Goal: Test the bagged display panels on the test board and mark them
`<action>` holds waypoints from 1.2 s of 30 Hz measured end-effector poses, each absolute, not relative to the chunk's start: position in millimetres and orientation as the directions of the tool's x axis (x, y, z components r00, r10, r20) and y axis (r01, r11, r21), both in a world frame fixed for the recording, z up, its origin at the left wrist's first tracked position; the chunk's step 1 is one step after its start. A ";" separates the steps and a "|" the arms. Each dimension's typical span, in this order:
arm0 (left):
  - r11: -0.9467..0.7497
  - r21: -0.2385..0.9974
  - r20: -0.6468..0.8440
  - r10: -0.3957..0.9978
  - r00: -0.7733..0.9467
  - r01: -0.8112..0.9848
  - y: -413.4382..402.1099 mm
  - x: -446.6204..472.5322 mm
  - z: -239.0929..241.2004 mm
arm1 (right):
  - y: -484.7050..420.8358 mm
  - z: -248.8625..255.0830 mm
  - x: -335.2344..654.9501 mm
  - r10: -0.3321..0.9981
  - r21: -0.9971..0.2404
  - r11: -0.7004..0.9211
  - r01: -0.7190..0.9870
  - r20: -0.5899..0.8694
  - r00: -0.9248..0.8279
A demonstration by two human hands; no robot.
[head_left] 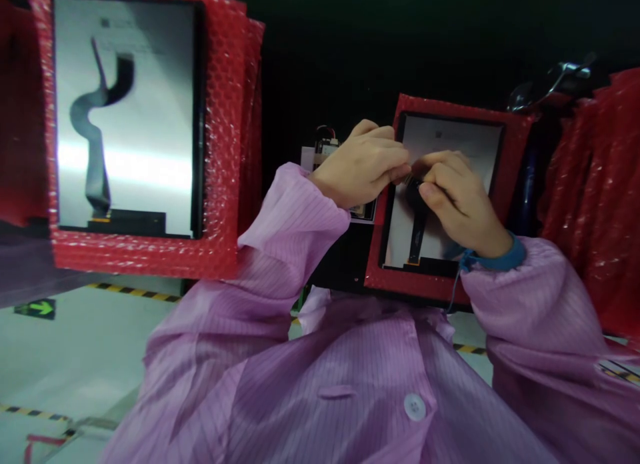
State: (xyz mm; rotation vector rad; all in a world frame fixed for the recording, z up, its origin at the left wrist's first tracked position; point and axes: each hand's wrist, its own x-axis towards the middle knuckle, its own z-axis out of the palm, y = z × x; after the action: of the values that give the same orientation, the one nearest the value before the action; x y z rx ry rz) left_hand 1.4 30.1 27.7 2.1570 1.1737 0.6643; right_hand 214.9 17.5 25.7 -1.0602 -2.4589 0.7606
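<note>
At the far left, a silver display panel (155,151) lies on a stack of red bubble wrap (225,117), a dark, bent ribbon cable (95,157) curving across it. Right of that, on the dark table (340,251), a small electronic part (327,147) is half hidden behind the person's left hand (365,157), which comes out of a pink striped sleeve (305,217). Its fingers are curled together, tips at the upper end of a black flat cable (418,227). That cable rises from the near edge of a second panel (425,134), lying on a red bubble-wrap sheet (517,151). The right hand (460,201), with a blue wrist strap (500,256), is over this panel, thumb and fingers bent close around the cable's end; I cannot tell which hand grips it. At the far right stands more red bubble wrap (595,197).
</note>
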 end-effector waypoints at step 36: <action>-0.621 0.534 0.333 0.778 0.533 0.574 27.9 1.9 18.4 | 20.5 16.3 214.5 0.755 -0.711 0.564 0.421 0.237 -0.612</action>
State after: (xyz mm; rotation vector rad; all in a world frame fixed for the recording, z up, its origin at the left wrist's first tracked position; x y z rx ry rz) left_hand 1.9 27.9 18.4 2.4148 1.1138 0.7866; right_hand 214.5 20.5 16.3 -0.9406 -2.2707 0.8370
